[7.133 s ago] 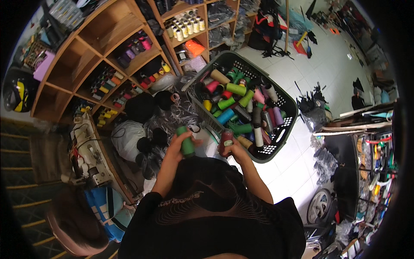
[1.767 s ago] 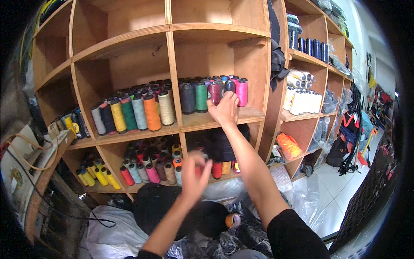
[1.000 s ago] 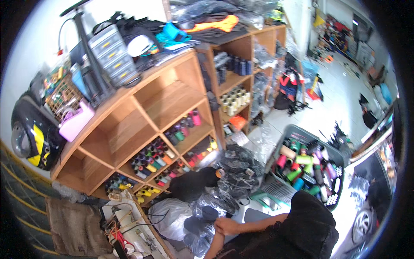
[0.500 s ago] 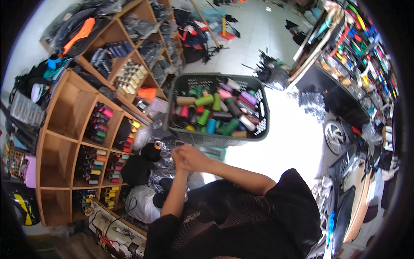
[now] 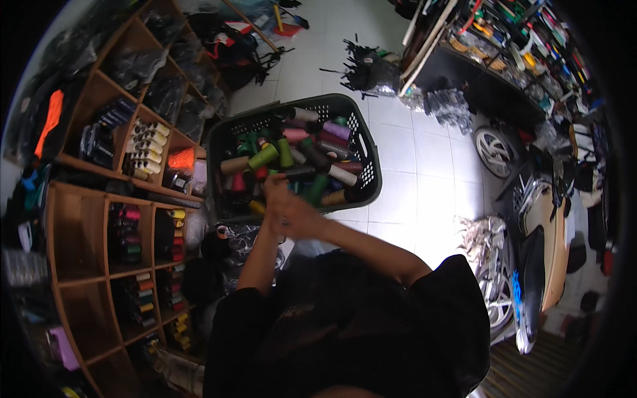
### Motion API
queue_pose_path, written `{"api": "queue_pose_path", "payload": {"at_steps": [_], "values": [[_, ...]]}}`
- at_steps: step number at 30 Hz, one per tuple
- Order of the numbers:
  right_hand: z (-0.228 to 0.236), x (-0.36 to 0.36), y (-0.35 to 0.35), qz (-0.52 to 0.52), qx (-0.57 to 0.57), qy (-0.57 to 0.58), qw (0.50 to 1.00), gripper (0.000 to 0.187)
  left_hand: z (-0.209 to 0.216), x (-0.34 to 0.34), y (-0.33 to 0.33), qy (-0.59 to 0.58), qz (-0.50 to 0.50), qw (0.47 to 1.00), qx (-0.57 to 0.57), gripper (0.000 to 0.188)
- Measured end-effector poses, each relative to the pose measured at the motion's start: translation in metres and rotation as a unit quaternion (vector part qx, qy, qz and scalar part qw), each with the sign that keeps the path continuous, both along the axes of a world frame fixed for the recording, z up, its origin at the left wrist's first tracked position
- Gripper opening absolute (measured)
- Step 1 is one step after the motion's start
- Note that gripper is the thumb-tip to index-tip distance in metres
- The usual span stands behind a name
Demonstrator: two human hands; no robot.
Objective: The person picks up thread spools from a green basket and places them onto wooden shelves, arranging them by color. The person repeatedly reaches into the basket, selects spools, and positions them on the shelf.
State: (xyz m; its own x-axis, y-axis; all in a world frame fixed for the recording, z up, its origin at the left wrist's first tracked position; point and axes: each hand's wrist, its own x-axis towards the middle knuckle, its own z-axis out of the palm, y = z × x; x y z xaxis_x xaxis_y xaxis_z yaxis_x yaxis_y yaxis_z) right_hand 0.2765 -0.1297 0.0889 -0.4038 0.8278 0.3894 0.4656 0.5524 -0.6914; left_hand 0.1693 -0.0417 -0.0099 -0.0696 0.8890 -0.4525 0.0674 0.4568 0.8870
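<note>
In the head view, my left hand [image 5: 274, 194] and right hand [image 5: 298, 220] overlapping in a blur, fingers too smeared to tell whether spread or pinching, spools [image 5: 264, 156] in the basket [image 5: 370, 174], some hidden behind my hands, which now cross its near rim, earlier just short.

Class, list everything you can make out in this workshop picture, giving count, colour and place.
Basket: 1, dark green, floor ahead
Thread spools: many, mixed colours, heaped in basket
Wooden shelving: several compartments, brown, left
White spools: many, whitish, shelving compartment
Orange bundle: 1, orange, compartment beside them
Tiled floor: 1, white, centre
Wheel: at least 1, pale, right
Small clutter: uncountable, mixed colours, upper right
Shirt: 1, black, on person
Left hand: 1, bare, basket's near edge
Right hand: 1, bare, overlapping left hand
</note>
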Motion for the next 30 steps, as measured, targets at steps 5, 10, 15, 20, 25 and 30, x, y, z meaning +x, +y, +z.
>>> {"api": "queue_pose_path", "payload": {"at_steps": [5, 10, 15, 20, 25, 30], "values": [[-0.029, 0.009, 0.036, -0.121, -0.065, 0.001, 0.991, 0.035, -0.116, -0.012, 0.031, -0.242, 0.024, 0.970, -0.013, 0.015], [-0.034, -0.001, 0.039, -0.089, -0.090, 0.008, 0.992, 0.031, -0.090, -0.004, 0.023, -0.092, -0.067, 0.993, 0.040, 0.015], [-0.037, -0.014, 0.051, -0.090, -0.069, 0.016, 0.993, 0.024, -0.093, -0.007, 0.010, -0.065, -0.059, 0.995, 0.054, 0.016], [-0.050, 0.002, 0.064, -0.067, -0.157, 0.023, 0.985, 0.017, -0.093, -0.003, 0.003, -0.061, -0.038, 0.996, 0.053, 0.017], [-0.065, 0.006, 0.056, 0.016, -0.150, 0.038, 0.988, 0.018, -0.098, 0.002, 0.001, -0.051, -0.019, 0.997, 0.052, 0.017], [-0.060, 0.019, 0.069, -0.014, -0.174, 0.025, 0.984, 0.019, -0.101, 0.006, 0.002, -0.044, 0.003, 0.997, 0.056, 0.018]]}}
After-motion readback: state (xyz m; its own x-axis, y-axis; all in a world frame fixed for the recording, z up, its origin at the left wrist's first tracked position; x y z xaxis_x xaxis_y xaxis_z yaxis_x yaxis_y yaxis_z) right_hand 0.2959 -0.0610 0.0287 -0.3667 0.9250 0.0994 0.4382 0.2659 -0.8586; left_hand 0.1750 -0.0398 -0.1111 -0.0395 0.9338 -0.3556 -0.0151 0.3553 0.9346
